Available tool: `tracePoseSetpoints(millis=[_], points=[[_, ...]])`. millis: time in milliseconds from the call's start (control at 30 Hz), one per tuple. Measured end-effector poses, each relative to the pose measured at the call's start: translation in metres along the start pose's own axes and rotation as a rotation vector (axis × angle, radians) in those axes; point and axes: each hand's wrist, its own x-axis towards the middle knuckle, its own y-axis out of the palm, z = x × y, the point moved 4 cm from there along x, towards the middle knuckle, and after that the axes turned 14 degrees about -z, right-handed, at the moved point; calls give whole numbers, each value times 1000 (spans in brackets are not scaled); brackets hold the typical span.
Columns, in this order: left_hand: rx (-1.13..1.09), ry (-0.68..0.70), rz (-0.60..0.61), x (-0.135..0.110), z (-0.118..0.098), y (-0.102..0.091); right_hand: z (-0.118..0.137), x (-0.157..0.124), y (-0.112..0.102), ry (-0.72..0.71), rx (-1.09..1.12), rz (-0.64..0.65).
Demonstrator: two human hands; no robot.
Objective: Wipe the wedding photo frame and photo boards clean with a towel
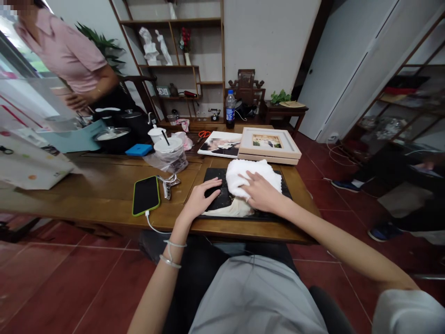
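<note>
A black board (217, 199) lies at the table's near edge. My left hand (201, 198) rests on its left side, fingers stretched out and apart, with nothing in them. On the board's right part sits a bunched white towel (262, 174). My right hand (259, 190) presses onto that towel, its fingers bent into the fabric. A crumpled cream cloth (238, 208) lies between my hands along the board's near edge. Small light specks dot the dark surface. What is under the towel is hidden.
Beyond the board are a framed picture (267, 139), a photo print (220, 144), orange scissors (204, 134) and a bottle (230, 109). To the left lie a charging phone (146, 195), a bagged cup (170, 150) and pots (113, 137). A person (66, 55) stands at far left.
</note>
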Motion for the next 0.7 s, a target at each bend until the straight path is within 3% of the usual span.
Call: tracePoseSetpoints(millis=[167,300,433,700], points=[[7,-4,11,0,-2,0,54,-34,-24,-96,67,38],[0,-5,14,0,-5,-1,69,-50,-42,-153,156,71],[3,-2,11,0,-4,-1,49,-48,-42,-86,232,79],[-9,-7,-1,0,1,0,-22,-9,-7,112,145,-74]])
